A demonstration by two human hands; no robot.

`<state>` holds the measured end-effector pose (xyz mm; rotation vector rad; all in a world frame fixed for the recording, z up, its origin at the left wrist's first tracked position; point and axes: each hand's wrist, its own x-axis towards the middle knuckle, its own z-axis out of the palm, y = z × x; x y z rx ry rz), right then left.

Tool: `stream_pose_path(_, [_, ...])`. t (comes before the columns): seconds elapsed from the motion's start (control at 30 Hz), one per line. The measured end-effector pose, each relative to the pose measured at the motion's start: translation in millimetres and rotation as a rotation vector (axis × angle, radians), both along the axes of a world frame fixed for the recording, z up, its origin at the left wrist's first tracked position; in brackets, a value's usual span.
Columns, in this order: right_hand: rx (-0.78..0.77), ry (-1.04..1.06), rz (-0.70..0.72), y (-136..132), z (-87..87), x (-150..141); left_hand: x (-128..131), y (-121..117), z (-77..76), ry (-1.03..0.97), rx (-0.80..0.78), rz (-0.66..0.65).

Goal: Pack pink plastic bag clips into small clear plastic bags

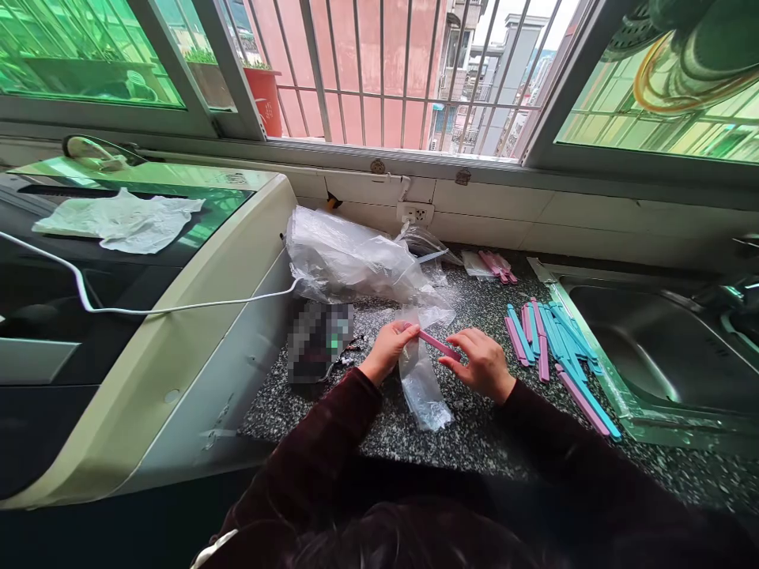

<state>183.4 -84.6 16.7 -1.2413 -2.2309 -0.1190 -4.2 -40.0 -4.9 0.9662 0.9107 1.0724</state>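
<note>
A slim, flat pink plastic stick (437,343) spans the gap between my two hands. My left hand (390,348) pinches its left end, right over a narrow clear plastic bag (422,387); I cannot tell whether those fingers also grip the bag. At the stick's other end, my right hand (477,363) closes thumb and fingers on it. To the right on the speckled counter lies a loose pile of similar blue sticks (557,336) and pink sticks (581,401). Farther back, a few pink pieces (498,266) rest by a small clear packet (476,265).
Big crumpled plastic bags (356,249) lie against the wall below a socket (415,213). A blurred-out dark object (317,344) sits left of my hands. A cream and black appliance (225,261) borders the left; a steel sink (681,340) borders the right.
</note>
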Motion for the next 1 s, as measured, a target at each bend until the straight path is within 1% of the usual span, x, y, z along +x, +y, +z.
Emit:
stream_pose_path(0.07, [0.043,-0.044,-0.013,-1,-6.5,0,1,-1,0.4,0.012,-0.004,-0.002])
stream_pose_path(0.17, [0.052,-0.050,-0.013,0,-12.3,1,0,-3,2.8,0.026,-0.002,-0.026])
stream_pose_path(0.23, [0.052,-0.022,-0.018,1,-12.8,3,-1,-4,4.5,0.010,0.010,-0.085])
stream_pose_path(0.37, [0.086,0.085,-0.043,0,-7.7,7,-4,-4,6.2,-0.016,-0.002,-0.254])
stream_pose_path(0.5, [0.104,0.140,0.008,-2,-3.1,7,-3,-6,8.0,-0.018,0.001,-0.344])
stream_pose_path(0.67, [0.088,0.112,0.040,-2,-6.0,4,-1,-12,10.8,-0.053,-0.026,-0.448])
stream_pose_path(0.77, [0.091,0.113,0.032,-1,-8.0,6,-2,-12,9.3,-0.075,-0.035,-0.445])
stream_pose_path(0.9, [0.094,0.101,0.024,-1,-8.5,8,-3,-11,6.2,-0.071,-0.023,-0.386])
stream_pose_path(1.0, [0.142,0.088,0.039,-1,-8.9,9,-2,-12,4.5,-0.056,-0.026,-0.332])
